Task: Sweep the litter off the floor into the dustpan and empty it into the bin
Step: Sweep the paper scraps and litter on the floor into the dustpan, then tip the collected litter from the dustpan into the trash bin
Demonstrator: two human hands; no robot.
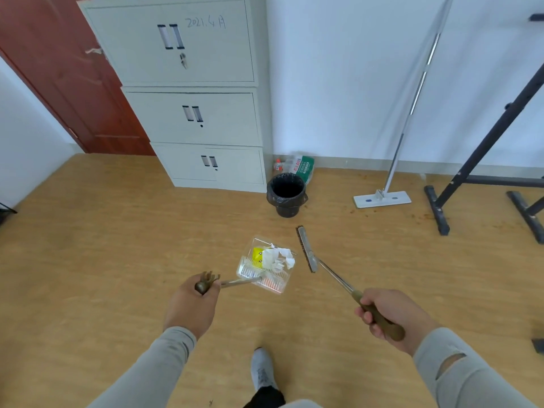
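1. Spanning the whole lower view is a light wood-look floor (88,245); white walls behind, red-brown door (67,83) at far left.
2. Grey metal cabinet (194,92), three stacked units w/ paired handles, stands against the wall; handwriting on its top door.
3. Black bin (286,194) w/ black liner sits on the floor just right of the cabinet base; bottles and a green pack (304,167) behind it by the skirting.
4. White flat mop (382,198) leans on the wall right of the bin; black metal stand (482,148) at far right. Small brownish specks on the floor nr the mop head.
5. Left hand (191,307) is curled round the brown end of the dustpan's metal handle; the clear dustpan (266,267) sits at the far end of that handle, ahead-right of the hand.
6. Litter (273,256) – crumpled white paper plus a yellow piece – lies inside the dustpan.
7. Right hand (388,316) grips the brown handle of the broom (306,248); its head is just right of the dustpan, not touching it, between pan and bin.
8. One white shoe (262,369) at bottom centre; grey sleeves on both arms.
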